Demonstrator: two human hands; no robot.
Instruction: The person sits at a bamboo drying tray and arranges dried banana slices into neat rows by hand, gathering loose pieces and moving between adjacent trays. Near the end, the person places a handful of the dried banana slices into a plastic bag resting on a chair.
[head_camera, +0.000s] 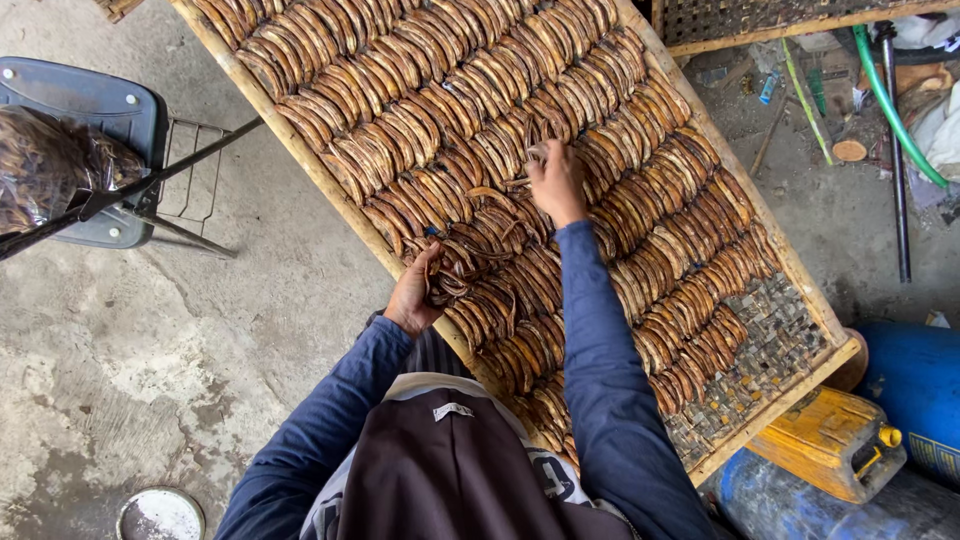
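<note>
The left hand (413, 292) holds a bunch of dried banana slices (470, 258) by the tray (300, 150) edge. The right hand (556, 180) pinches one slice further up. A loose grip could drop slices onto the floor (150, 340).

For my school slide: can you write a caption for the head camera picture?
Left hand holds a bunch of dried banana strips while right hand reaches among rows on a woven tray.
</note>
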